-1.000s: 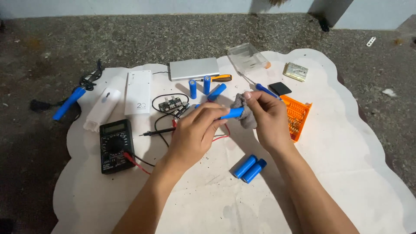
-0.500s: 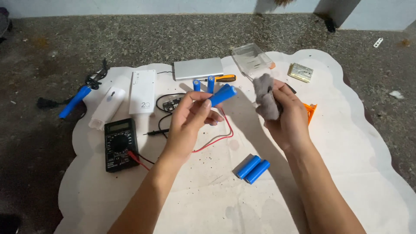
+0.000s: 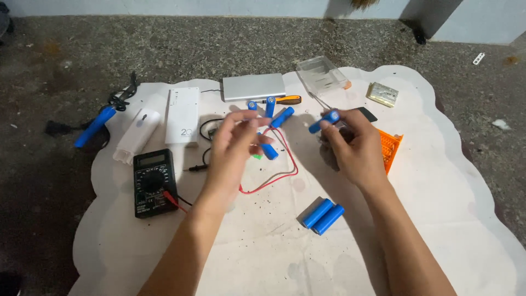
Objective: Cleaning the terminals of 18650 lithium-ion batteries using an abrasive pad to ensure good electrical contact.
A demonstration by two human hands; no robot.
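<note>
Since half a second ago, the blue cylindrical battery cell [image 3: 323, 121] has passed from the left hand [image 3: 236, 143] to the right hand [image 3: 355, 148], whose fingers [image 3: 330, 131] pinch it, closed around its end, above the white sheet [image 3: 438, 181] on the floor. Left fingers are loosely curled, half open; whether they hold the red wire [image 3: 276, 172] I cannot tell. Two blue cells [image 3: 322, 215] lie on the sheet's bare near part; a black multimeter [image 3: 154, 181] sits toward its left edge.
</note>
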